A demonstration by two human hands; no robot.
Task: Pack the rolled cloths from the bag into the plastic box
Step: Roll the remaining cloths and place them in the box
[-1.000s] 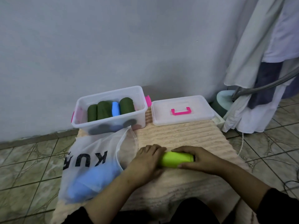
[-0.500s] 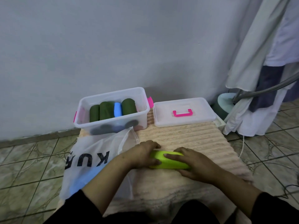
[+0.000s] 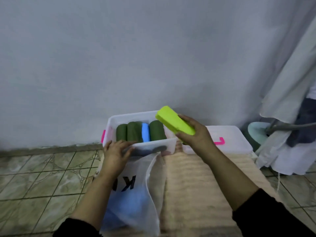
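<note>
Lime-green rolled cloth (image 3: 174,120) held tilted above the right end of the plastic box (image 3: 109,122), gripped by the right hand (image 3: 193,134) with fingers curled around its near end. Left hand (image 3: 116,152) rests on the box's near rim, fingers fairly straight. Inside the box lie three dark green rolls (image 3: 135,132) and one blue roll (image 3: 145,132), side by side. Translucent bag (image 3: 136,194), holding blue cloth, lies near the box on a beige ribbed mat (image 3: 205,182). Box lid (image 3: 229,139) with pink handle sits to the right.
</note>
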